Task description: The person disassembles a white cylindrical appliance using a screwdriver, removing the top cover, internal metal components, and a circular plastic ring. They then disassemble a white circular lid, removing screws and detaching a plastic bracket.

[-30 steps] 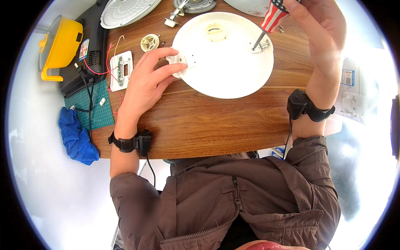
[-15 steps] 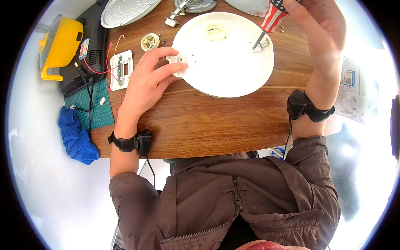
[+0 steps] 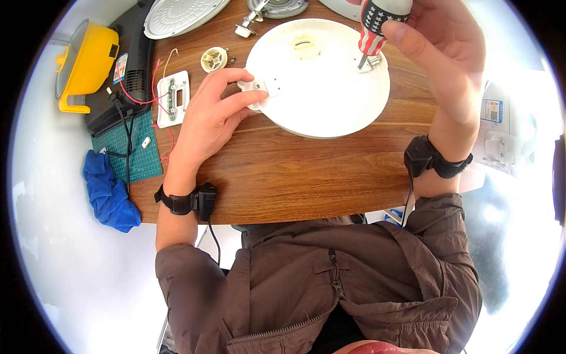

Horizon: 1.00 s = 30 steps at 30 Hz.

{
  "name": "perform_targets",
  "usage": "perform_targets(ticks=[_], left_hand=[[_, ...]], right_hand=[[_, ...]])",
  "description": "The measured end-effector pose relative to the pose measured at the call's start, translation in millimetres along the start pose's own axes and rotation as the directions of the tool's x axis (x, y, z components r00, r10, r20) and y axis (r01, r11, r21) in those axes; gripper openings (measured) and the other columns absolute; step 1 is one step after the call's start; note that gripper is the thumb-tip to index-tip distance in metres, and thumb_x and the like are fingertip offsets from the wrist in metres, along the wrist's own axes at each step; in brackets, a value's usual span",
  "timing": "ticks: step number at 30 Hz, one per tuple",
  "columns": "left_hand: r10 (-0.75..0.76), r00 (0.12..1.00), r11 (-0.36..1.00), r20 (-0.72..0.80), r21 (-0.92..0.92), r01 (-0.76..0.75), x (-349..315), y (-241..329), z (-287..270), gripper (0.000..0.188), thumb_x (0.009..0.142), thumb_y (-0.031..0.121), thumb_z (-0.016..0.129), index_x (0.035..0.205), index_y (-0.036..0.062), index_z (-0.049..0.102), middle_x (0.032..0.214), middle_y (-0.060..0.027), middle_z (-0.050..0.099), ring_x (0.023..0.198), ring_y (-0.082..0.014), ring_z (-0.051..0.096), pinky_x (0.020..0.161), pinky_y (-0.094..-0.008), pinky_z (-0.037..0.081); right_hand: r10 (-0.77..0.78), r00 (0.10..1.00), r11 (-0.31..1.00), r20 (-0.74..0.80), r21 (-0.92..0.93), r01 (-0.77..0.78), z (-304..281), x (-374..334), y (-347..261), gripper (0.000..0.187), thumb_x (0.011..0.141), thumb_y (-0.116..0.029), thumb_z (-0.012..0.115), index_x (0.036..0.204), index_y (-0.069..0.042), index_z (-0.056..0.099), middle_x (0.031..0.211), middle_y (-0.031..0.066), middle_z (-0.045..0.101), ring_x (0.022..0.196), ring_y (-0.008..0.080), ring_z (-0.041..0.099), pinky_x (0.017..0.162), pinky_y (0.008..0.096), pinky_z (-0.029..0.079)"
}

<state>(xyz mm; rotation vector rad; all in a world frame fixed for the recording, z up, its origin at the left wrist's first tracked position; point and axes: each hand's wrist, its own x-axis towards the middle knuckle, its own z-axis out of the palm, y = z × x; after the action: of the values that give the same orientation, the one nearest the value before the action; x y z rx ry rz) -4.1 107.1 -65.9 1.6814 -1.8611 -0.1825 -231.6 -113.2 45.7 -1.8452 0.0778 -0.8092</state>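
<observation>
A white round plastic cover lies on the wooden table in front of me, with its raised ring near the far edge. My left hand pinches the white tab at the cover's left edge between thumb and fingers. In my right hand is a screwdriver with a stars-and-stripes handle. It stands almost upright, and its tip points down at a small metal-and-white bracket on the cover's right side. Whether the tip sits in a screw is too small to tell.
To the left are a white panel with a circuit board, a cream round part, a green cutting mat, a blue cloth and a yellow container. Grey-white round lids lie at the back.
My right hand has brought the screwdriver's handle left and slightly nearer, so the shaft is more upright. The cover has shifted a touch right, with my left hand still on its tab.
</observation>
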Motion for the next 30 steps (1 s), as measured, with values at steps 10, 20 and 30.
perform_targets(ticks=[10, 20, 30], left_hand=[[0.013, 1.0, 1.0, 0.002, -0.003, -0.013, -0.9, -0.6, 0.6, 0.053, 0.072, -0.01, 0.077, 0.118, 0.0157, 0.075, 0.126, -0.0085, 0.062, 0.116, -0.0306, 0.061, 0.093, -0.0384, 0.053], [-0.075, 0.997, 0.976, -0.009, -0.206, 0.071, 0.6, 2.8, 6.7, 0.047, 0.074, -0.015, 0.073, 0.114, 0.0086, 0.074, 0.116, -0.0082, 0.059, 0.105, -0.0249, 0.063, 0.084, -0.0321, 0.056], [-0.069, 0.998, 0.98, 0.012, -0.184, 0.07, -0.2, -1.2, 6.7, 0.045, 0.076, -0.017, 0.072, 0.114, 0.0073, 0.073, 0.118, -0.0083, 0.055, 0.105, -0.0232, 0.063, 0.082, -0.0308, 0.056]], right_hand=[[0.043, 0.953, 0.996, -0.301, -0.066, -0.066, -23.5, 8.0, 26.9, 0.032, 0.088, 0.001, 0.077, 0.117, 0.001, 0.065, 0.108, 0.0066, 0.068, 0.099, 0.0128, 0.066, 0.08, 0.025, 0.057], [0.162, 0.939, 0.982, -0.303, 0.144, -0.123, -34.6, 8.6, 12.9, 0.031, 0.092, -0.003, 0.077, 0.12, 0.002, 0.067, 0.106, 0.0088, 0.074, 0.09, 0.0145, 0.07, 0.078, 0.0259, 0.058], [0.075, 0.966, 0.99, -0.246, -0.1, -0.102, -20.9, 10.2, 25.1, 0.029, 0.097, -0.005, 0.072, 0.125, 0.001, 0.064, 0.102, 0.0007, 0.067, 0.087, 0.0065, 0.064, 0.072, 0.0201, 0.055]])
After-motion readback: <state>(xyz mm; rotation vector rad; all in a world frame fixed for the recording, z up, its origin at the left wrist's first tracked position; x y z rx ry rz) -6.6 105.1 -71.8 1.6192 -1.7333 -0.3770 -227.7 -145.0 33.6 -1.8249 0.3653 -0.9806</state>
